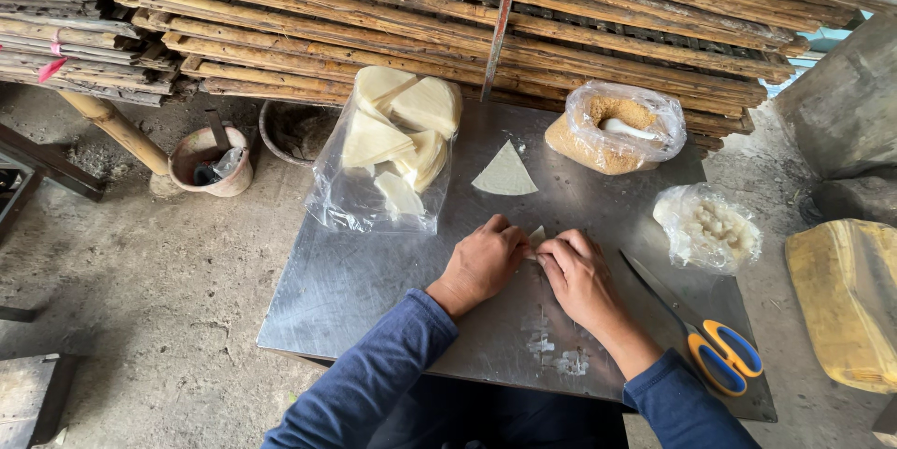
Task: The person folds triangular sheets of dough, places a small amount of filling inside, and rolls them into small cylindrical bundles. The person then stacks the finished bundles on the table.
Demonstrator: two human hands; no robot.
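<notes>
Steel counter (355, 290), left to right: clear bag of pale triangular wrappers (392, 145) at the far left corner; left hand (484, 260) and right hand (577, 273) near the middle, both pinching one small folded wrapper (536, 236), apparently dough. Loose triangle (505, 171) beyond; scissors (701, 332) at the near right corner.

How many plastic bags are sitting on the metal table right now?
3. The clear bag of wrapper pieces lies at the back left, the bag of brown crumbs at the back right, and the bag of white lumps by the right edge. None seems hidden.
</notes>
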